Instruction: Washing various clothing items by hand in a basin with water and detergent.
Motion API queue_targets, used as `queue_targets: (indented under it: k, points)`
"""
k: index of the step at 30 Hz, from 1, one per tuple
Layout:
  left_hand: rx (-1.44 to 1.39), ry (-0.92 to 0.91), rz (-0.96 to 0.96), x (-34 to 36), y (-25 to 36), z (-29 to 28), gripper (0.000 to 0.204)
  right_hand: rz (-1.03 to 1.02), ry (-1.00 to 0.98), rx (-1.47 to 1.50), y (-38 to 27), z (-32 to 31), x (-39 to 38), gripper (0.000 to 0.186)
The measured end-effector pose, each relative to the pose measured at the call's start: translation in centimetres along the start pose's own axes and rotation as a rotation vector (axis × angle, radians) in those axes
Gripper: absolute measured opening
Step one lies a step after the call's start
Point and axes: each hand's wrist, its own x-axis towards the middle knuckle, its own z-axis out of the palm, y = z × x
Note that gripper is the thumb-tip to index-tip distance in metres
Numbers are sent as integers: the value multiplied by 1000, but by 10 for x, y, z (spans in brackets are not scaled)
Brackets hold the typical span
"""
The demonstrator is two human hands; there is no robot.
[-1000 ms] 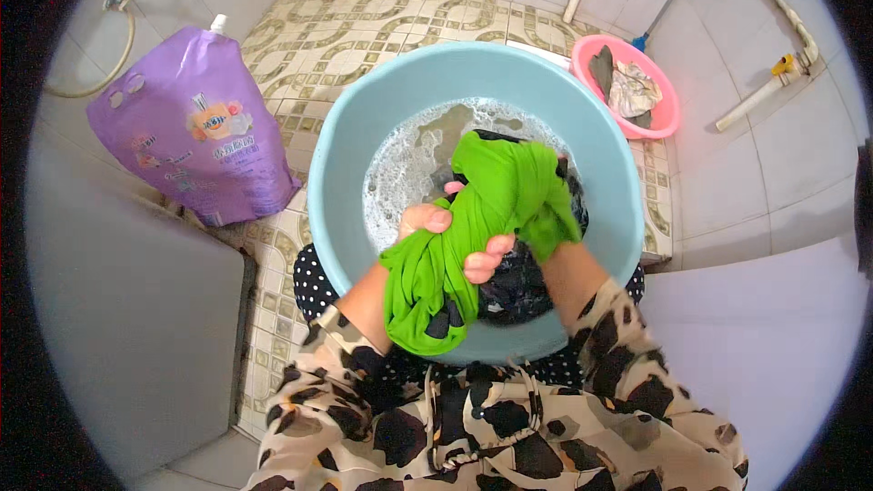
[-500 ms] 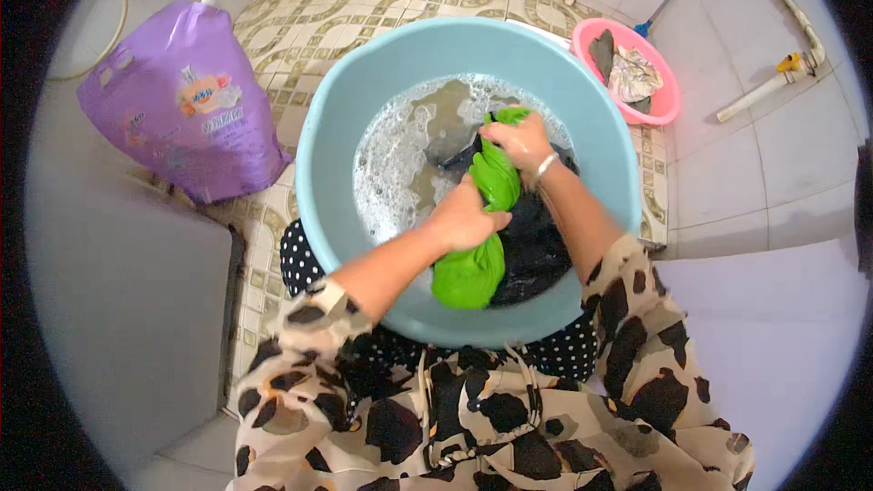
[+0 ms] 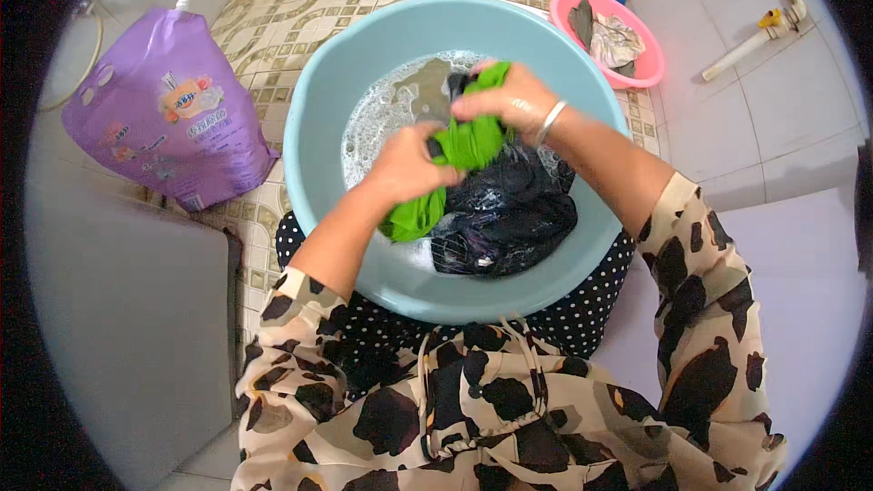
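Green cloth [image 3: 470, 145] bunched between hands, over big blue tub [image 3: 314, 127]. Left hand [image 3: 400, 164] grips near end; right hand [image 3: 516, 102] squeezes far end. Not put down yet. Dark clothes [image 3: 505, 223], wet and sudsy, wait on body side of hands. Cannot tell if green cloth is clean.

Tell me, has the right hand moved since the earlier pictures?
Yes. Judged against the blue tub, the right hand, gripping the green cloth, has moved forward, closer to the tub's far rim.
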Motion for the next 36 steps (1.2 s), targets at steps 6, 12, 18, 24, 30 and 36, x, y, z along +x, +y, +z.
queue_targets:
  k: [6, 12, 18, 24, 30, 36]
  points:
    - [-1803, -363, -16, -5, -22, 24, 81, -569, 115, -196, -59, -7, -3, 31]
    - [-2176, -613, -209, 0, -37, 57, 70, -1204, -51, -578, -66, 60, -28, 36]
    - [-2240, -203, -42, 9, -34, 66, 69, -1258, -463, -755, -54, 84, -93, 18]
    - [-2357, -45, 336, 6, -40, 72, 65, -1208, -453, -498, -62, 53, -113, 13]
    - [-2436, -291, 544, -12, -15, 48, 70, -897, 130, 112, -35, 23, -124, 38]
    - [-2085, 102, 398, -2, -32, 25, 58, -101, 444, 1082, 31, 2, -81, 20]
